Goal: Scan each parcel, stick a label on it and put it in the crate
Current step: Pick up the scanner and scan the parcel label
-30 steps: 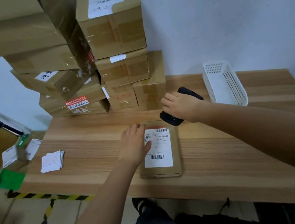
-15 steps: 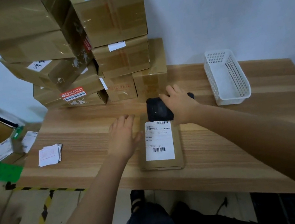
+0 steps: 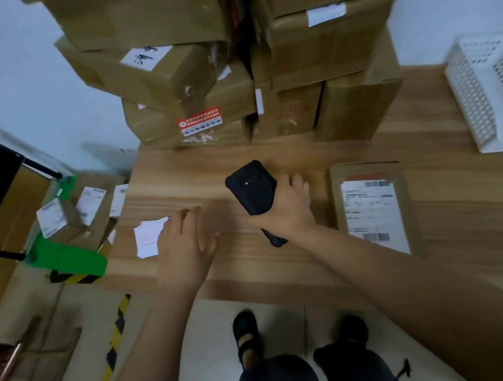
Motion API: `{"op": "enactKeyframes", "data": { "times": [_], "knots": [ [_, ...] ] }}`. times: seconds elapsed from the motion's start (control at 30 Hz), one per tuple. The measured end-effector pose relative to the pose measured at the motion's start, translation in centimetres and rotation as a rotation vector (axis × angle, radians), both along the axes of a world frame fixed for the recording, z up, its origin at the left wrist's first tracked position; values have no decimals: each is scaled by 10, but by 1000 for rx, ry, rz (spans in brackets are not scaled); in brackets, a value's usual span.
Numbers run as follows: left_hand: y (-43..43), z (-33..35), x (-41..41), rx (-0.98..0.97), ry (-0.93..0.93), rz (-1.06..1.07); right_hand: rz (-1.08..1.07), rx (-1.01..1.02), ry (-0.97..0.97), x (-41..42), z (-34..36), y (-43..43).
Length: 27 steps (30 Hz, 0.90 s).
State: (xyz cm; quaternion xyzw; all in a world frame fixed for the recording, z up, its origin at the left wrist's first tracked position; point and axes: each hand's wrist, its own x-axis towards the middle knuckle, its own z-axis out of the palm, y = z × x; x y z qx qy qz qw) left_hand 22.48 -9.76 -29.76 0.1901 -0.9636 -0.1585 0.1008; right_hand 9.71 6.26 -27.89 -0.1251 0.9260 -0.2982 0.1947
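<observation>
Near the front edge of the surface (image 3: 467,219), towards its left end, the left hand (image 3: 183,249) is stretched out flat with its fingers (image 3: 186,217) straight and released. Their tips are at the right edge of a small stack of white labels (image 3: 150,241). The view is too blurred to tell whether they press on it.

Just right of that hand, the right hand (image 3: 287,211) has its fingers clenched round the lower part of a black scanner (image 3: 251,187). The scanner's broad head is tilted up and towards the back edge.

The parcel (image 3: 338,202), flat and brown, lies on the surface just right of the right hand, apart from it. Its white shipping sheet (image 3: 376,218) faces up.

Boxes (image 3: 206,74) are piled high along the back edge, against the wall. A white perforated basket (image 3: 496,100) stands at the back right corner. Off the left edge, lower down, a green crate (image 3: 63,257) holds small labelled cartons (image 3: 53,218).
</observation>
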Motion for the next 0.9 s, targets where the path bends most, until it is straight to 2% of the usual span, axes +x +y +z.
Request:
{"op": "enactKeyframes", "data": {
  "times": [0.1,0.3,0.47,0.6,0.7,0.8,0.9],
  "knots": [
    [-48,-9,14,-1,-8,-25,-70,5,-49,16,-17,-46],
    [-129,-35,24,51,-102,-28,-197,-4,-22,34,-47,-106],
    [-147,-52,33,107,-47,-67,-217,55,33,36,-68,-125],
    [-150,-64,36,127,-125,-45,-180,91,115,39,-72,-126],
    [-154,-72,38,140,-145,-53,20,110,225,46,-67,-134],
    [-155,-75,39,136,-134,-63,311,49,169,53,-67,-157],
    [-155,-74,38,148,-124,-63,448,104,180,57,-73,-175]
  ]
}}
